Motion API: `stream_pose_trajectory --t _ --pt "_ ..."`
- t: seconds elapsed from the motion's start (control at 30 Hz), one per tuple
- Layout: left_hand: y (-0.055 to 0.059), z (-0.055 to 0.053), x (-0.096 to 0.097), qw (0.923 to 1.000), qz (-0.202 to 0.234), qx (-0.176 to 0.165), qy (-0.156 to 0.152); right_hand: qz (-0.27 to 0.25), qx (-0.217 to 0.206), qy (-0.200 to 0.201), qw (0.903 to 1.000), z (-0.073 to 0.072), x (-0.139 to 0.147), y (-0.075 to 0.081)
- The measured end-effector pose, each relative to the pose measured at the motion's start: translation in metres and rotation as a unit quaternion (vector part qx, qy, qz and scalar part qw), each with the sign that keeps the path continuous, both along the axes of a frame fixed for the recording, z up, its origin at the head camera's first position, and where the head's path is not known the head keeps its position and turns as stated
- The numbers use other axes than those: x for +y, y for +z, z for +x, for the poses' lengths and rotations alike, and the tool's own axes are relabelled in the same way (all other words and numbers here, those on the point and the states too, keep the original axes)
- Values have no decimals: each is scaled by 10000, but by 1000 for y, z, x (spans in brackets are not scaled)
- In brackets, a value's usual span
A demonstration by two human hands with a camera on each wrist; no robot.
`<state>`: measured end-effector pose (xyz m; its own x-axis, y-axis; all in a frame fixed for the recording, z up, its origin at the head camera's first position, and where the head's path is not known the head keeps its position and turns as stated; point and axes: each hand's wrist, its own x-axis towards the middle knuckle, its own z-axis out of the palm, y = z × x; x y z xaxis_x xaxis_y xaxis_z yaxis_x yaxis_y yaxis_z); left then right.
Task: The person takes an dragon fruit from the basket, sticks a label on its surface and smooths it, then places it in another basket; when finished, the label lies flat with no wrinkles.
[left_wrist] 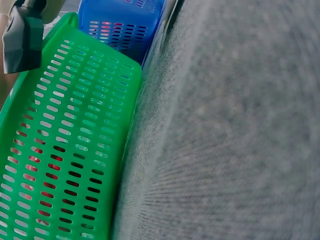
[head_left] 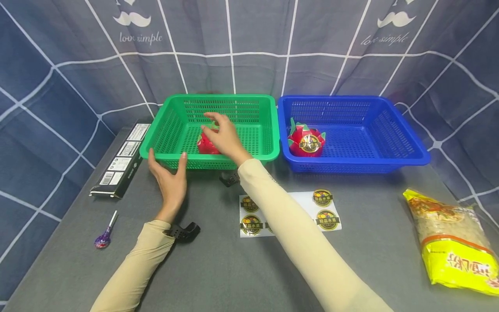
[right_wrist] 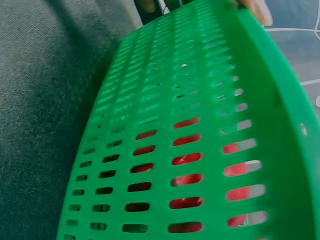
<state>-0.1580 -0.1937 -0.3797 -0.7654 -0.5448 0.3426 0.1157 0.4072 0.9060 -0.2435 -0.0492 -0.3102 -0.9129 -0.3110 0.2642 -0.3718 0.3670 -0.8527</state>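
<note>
The person's right hand (head_left: pixel 226 136), fingers loosely parted, is over the red dragon fruit (head_left: pixel 206 146) inside the green basket (head_left: pixel 274 128); the fruit lies beyond and rightward of the spread-fingered left hand (head_left: pixel 170 182).

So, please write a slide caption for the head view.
Left hand at green basket, right hand over its dragon fruit; stickered dragon fruit in blue basket.

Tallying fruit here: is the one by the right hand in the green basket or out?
In: both wrist views show the red fruit through slots in the green basket.
</note>
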Motion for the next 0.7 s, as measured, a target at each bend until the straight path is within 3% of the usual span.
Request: stream_pose_trajectory --t 0.07,0.13,0.23,0.47,0.7 --pt "0 0 -1 10000 -23 5 6 737 -68 -117 9972 1 -2 0" --pt "0 1 -1 10000 -19 11 -3 1507 -150 -156 9883 3 -3 0" --pt "-1 1 -1 10000 -12 10 2 2163 -303 -24 9759 4 -6 -1" --pt "0 2 1 10000 -22 -16 -35 2109 -912 367 9726 1 -3 0" --pt "-3 1 -1 10000 -40 27 -2 2195 -1583 781 9595 -2 -2 3"
